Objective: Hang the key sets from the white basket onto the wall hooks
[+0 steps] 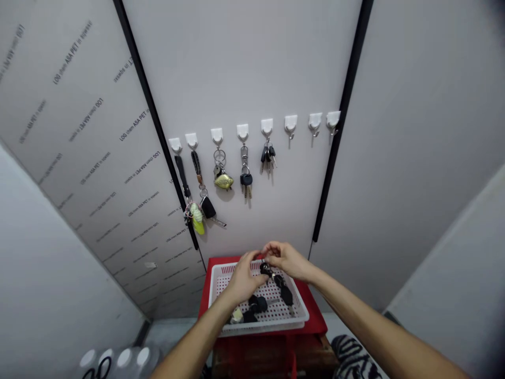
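Over the white plastic basket [303, 315], both hands meet at a bunch of keys [266, 270] with dark pieces. My right hand [286, 259] pinches its ring at the top. From the other side, my left hand [242, 279] curves around the bunch, its thumb and fingers closed towards it; the exact contact is partly hidden. A black key [286, 296] slants down just below my right hand. Lower in the basket lies another black-headed key [258, 303], beside a small pale yellowish item [237, 316] partly covered by my left forearm.
A row of white hooks [242, 131] runs along the wall. Several carry keys, including a set with a gold ball-shaped charm [224, 182]; three on the right hold nothing. The basket rests on a red cloth [315, 316]. White-capped containers [124, 358] stand at lower left.
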### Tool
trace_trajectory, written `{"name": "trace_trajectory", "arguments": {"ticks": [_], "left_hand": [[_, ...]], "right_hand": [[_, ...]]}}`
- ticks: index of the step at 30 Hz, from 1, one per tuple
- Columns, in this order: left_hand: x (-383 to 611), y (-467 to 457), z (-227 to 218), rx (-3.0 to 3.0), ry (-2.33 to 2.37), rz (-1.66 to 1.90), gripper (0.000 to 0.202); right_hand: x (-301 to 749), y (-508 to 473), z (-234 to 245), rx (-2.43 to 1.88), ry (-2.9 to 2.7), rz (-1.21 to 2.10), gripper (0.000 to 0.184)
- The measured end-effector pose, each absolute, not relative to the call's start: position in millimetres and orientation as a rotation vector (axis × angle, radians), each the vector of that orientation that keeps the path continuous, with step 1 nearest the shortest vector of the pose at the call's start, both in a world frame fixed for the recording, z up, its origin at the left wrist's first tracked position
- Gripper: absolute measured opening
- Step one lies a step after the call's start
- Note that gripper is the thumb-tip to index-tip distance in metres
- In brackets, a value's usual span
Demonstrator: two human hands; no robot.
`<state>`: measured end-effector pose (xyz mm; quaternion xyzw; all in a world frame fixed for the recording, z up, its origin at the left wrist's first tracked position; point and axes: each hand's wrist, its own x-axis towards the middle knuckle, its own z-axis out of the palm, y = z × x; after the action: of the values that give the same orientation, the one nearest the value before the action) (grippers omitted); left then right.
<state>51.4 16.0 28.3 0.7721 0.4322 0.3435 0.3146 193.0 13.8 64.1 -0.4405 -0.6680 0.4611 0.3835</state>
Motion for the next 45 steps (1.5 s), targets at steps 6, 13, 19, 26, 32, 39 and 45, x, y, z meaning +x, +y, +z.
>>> {"name": "trace_trajectory", "arguments": {"ticks": [6, 13, 19, 26, 32, 39, 45], "left_hand": [[64, 27, 52, 1.867, 0.867, 0.793, 0.017], [92, 44, 124, 1.733, 0.782, 0.935, 0.010], [126, 56, 210, 1.688, 0.813, 1.075, 0.010], [148, 66, 254, 1.657, 0.883, 1.189, 0.013], [150, 69, 243, 1.656, 0.994, 1.071, 0.017], [108, 56, 156, 1.906, 1.071, 0.817, 0.033], [62, 17, 49, 2.092, 1.204, 0.264, 0.037]], "right_hand": [[199, 14, 104, -1.150, -1.885, 0.910, 0.014], [229, 28, 166, -1.260, -1.665, 0.561, 0.017], [239, 47, 235, -1.117, -1.361, 0.291, 0.014], [245, 74, 274, -1.200, -1.300, -0.105, 0.017], [251, 85, 259, -1.306, -1.327, -0.089, 0.022], [256, 49, 211, -1.293, -1.286, -0.265, 0.024], [229, 7, 98, -1.411, -2.097, 0.131, 0.020]]}}
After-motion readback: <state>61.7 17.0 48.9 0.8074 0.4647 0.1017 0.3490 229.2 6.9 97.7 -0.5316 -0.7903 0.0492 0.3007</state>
